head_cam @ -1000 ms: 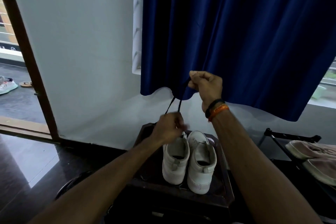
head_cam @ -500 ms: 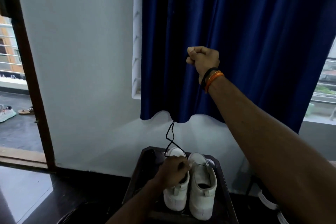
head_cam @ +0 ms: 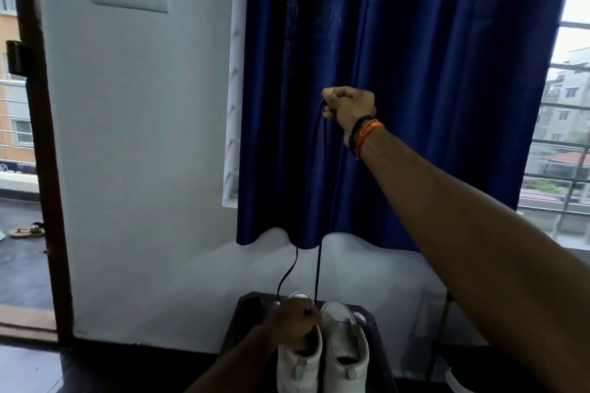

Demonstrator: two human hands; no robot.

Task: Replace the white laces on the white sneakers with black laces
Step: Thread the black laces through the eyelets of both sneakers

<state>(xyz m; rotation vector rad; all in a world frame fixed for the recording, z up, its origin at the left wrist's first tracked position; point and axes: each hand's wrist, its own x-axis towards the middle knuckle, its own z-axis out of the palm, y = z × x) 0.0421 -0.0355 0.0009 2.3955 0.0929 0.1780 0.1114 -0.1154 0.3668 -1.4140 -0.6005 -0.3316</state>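
The black lace (head_cam: 317, 268) runs nearly straight up from the left sneaker (head_cam: 300, 357), two strands side by side, its long axis close to vertical; against the blue curtain (head_cam: 399, 89) it is hard to follow. The left sneaker stands on the dark surface (head_cam: 373, 322), touching the right sneaker (head_cam: 346, 351), toes pointing away from the person. The right hand (head_cam: 349, 107) is raised well above the sneakers, fingers curled tight round the lace's upper end. The left hand (head_cam: 298, 321) rests on the left sneaker's front, fingers bent over it; whether it pinches the lace cannot be told. The left hand is the nearer to the eyelets. Judgement: lace is being drawn through, slack nearly taken up.

Against half a second ago, the strands hang straighter, the loose bend above the left sneaker largely gone. The left hand is unmoved on the sneaker.
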